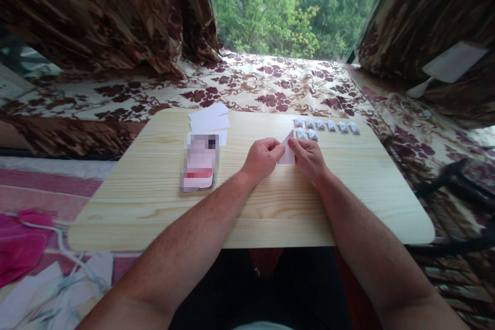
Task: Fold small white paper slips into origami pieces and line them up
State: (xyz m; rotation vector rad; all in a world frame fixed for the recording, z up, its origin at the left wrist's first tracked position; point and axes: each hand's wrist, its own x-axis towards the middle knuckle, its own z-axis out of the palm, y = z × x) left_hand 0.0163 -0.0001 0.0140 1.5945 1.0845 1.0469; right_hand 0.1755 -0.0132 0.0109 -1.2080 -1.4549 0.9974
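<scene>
Between both hands, just above the wooden table (154,211), is a small piece of white paper (286,155) with a slanted upper edge. My left hand (264,157) pinches its left side between thumb and fingers. On the opposite side my right hand (308,157) grips it the same way. Right behind the hands, several small folded white paper pieces (331,125) with raised points stand in two rows; the nearer row is short. Flat sheets of white paper (209,121) lie overlapping at the far left of the tabletop.
A phone (199,162), blurred out, lies left of my left forearm, partly over the papers. Beyond the table spreads a floral cloth (255,82) below a window. White cables (64,242) and loose papers (34,289) are at lower left. A dark chair-like frame (456,180) stands at right.
</scene>
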